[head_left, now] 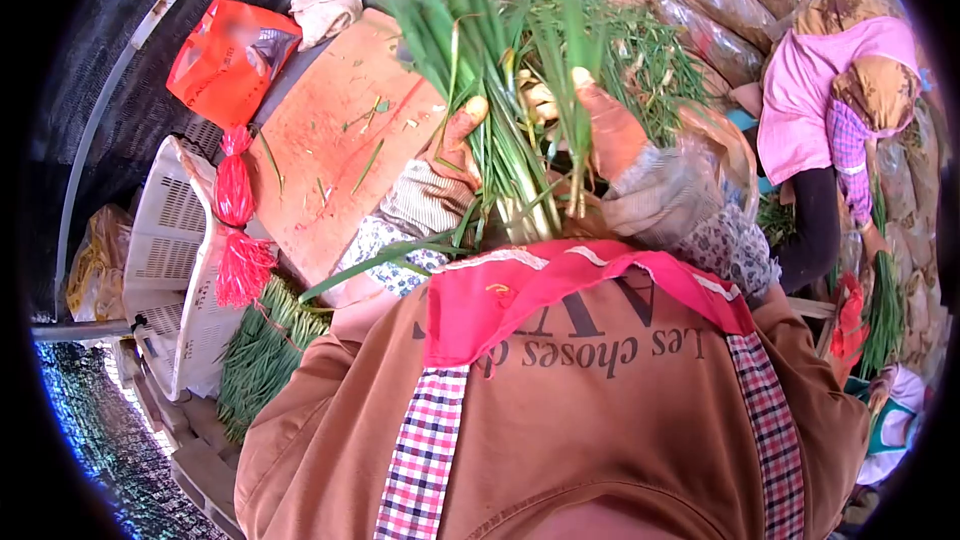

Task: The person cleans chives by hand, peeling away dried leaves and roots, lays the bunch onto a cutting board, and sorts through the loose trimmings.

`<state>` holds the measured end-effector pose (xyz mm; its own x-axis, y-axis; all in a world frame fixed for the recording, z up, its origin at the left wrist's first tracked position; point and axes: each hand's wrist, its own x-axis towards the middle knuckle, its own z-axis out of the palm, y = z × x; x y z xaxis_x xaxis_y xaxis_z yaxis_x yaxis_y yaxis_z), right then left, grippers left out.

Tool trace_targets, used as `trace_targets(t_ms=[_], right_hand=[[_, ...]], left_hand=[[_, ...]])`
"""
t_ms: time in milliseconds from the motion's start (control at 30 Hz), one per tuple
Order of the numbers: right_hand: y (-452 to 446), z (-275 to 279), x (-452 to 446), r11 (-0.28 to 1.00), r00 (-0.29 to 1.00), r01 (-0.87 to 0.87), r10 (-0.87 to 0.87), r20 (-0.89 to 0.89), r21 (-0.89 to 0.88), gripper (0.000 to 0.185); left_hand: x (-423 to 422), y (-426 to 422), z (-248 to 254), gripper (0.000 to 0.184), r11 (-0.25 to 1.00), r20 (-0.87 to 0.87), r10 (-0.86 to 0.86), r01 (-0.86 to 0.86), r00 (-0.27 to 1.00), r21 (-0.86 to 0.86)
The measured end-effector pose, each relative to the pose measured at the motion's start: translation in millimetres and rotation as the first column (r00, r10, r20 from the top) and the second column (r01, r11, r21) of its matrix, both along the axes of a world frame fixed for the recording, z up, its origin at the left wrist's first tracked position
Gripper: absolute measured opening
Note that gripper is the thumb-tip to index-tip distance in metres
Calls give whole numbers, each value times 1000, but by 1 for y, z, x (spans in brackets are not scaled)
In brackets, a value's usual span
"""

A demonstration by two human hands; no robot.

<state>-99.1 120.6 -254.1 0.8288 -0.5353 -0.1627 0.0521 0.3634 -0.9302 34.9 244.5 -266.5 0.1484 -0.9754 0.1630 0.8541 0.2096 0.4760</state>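
My left hand (pixel 457 148), in a dirty glove with a ribbed grey cuff, is closed around a thick bunch of chives (pixel 500 150) with long green leaves and pale stems. The stem ends point down towards my apron (pixel 510 290). Beside it, my right hand (pixel 612 130), also gloved, grips a smaller bunch of chives (pixel 574 130) with the thumb across it. The leaf tips of both bunches are blurred. Behind my right hand lies a heap of loose chives (pixel 650 65).
An orange-brown board (pixel 345 130) with leaf scraps lies to the left, near a red bag (pixel 232 60) and red ties (pixel 240 265). A white crate (pixel 170 260) stands beside bundled chives (pixel 262 355). On the right, a person in pink (pixel 815 90) bends near filled plastic sacks (pixel 720 10).
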Motion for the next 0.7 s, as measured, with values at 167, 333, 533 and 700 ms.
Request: trace_targets(t_ms=[167, 333, 533, 700], right_hand=[[28, -6, -6, 736, 978, -104, -45, -202, -669, 48], [-15, -32, 10, 577, 909, -386, 371, -190, -720, 42], [-22, 30, 9, 803, 745, -479, 160, -648, -353, 37], [17, 98, 2, 521, 832, -337, -225, -507, -784, 45]], left_hand=[[3, -13, -5, 50, 987, -56, -7, 16, 998, 163], [8, -28, -5, 56, 950, 80, -178, 151, 981, 273], [6, -40, 18, 35, 932, 261, -48, -50, 964, 359], [3, -62, 44, 25, 820, 323, 335, -443, 885, 364]])
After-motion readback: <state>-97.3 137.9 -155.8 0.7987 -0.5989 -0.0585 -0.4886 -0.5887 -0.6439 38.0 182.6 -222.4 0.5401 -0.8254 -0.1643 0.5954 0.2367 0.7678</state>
